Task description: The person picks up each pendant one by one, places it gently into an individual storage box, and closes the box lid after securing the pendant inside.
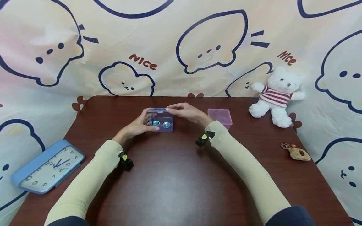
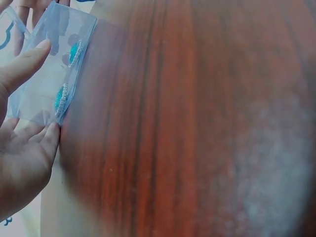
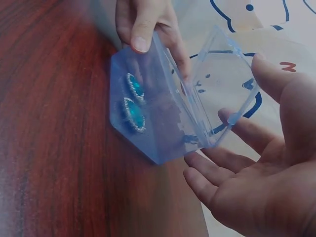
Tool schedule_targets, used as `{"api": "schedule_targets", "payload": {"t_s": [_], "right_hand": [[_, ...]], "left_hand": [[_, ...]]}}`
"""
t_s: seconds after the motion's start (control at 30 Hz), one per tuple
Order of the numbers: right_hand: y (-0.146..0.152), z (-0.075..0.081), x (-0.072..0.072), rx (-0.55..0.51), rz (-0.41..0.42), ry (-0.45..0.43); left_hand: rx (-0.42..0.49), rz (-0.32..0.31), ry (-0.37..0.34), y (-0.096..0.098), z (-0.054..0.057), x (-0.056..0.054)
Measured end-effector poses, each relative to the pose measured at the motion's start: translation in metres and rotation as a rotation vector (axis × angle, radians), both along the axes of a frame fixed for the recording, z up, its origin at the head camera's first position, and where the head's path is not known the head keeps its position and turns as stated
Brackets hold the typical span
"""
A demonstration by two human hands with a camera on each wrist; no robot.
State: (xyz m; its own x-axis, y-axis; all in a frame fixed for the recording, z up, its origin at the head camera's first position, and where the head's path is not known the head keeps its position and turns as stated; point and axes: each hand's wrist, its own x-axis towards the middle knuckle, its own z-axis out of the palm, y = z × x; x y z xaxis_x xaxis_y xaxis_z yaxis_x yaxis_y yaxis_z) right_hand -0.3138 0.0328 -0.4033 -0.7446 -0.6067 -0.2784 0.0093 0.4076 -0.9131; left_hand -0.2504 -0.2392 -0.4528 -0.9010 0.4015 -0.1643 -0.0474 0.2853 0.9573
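Note:
A clear bluish plastic box [image 1: 161, 120] with a hinged lid stands at the far middle of the table. Its lid [image 3: 224, 84] is raised at an angle. Inside sit two turquoise oval ornaments [image 3: 134, 113] with sparkling silver rims. My left hand [image 1: 139, 123] grips the box by its left end, the thumb across the front wall and fingers behind and below. From the right, my right hand [image 1: 188, 112] holds the raised lid between thumb [image 3: 269, 76] and index finger, the other fingers [image 3: 212, 180] loosely extended beneath.
A pink translucent box [image 1: 220, 116] stands right of my right hand. Farther right, a white teddy bear [image 1: 278, 97] sits at the table's edge, with a small tan object on a cord [image 1: 298, 153] nearer. A blue clock [image 1: 51, 166] lies at the left.

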Motion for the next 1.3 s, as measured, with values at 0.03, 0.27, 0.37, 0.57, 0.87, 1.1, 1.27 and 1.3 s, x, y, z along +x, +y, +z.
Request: {"api": "schedule_targets", "payload": {"t_s": [0.03,0.27,0.37,0.57,0.87,1.1,1.27,1.3], "right_hand": [[0.000,0.000,0.001,0.000,-0.004,0.004],[-0.002,-0.004,0.009,0.042,-0.024,0.062],[-0.004,-0.010,0.012,0.022,-0.035,0.082],[-0.006,-0.022,0.014,0.004,-0.027,0.186],[-0.004,-0.029,0.019,0.067,-0.032,0.341],[-0.002,-0.033,0.024,0.106,-0.015,0.422],[-0.002,-0.027,0.027,0.196,0.048,0.496],[0.000,-0.023,0.028,0.221,0.061,0.530]], "left_hand": [[0.006,0.002,-0.004,0.000,0.000,-0.001],[0.045,0.032,-0.049,0.003,0.001,0.000],[0.055,0.034,-0.065,0.003,0.002,0.000],[0.037,0.002,-0.102,0.002,0.004,0.000],[-0.078,-0.009,-0.160,0.005,0.012,0.000],[-0.050,-0.038,-0.135,0.008,0.013,0.000],[-0.070,-0.042,-0.069,0.007,0.020,0.000],[-0.074,-0.029,-0.032,0.007,0.022,0.000]]}}
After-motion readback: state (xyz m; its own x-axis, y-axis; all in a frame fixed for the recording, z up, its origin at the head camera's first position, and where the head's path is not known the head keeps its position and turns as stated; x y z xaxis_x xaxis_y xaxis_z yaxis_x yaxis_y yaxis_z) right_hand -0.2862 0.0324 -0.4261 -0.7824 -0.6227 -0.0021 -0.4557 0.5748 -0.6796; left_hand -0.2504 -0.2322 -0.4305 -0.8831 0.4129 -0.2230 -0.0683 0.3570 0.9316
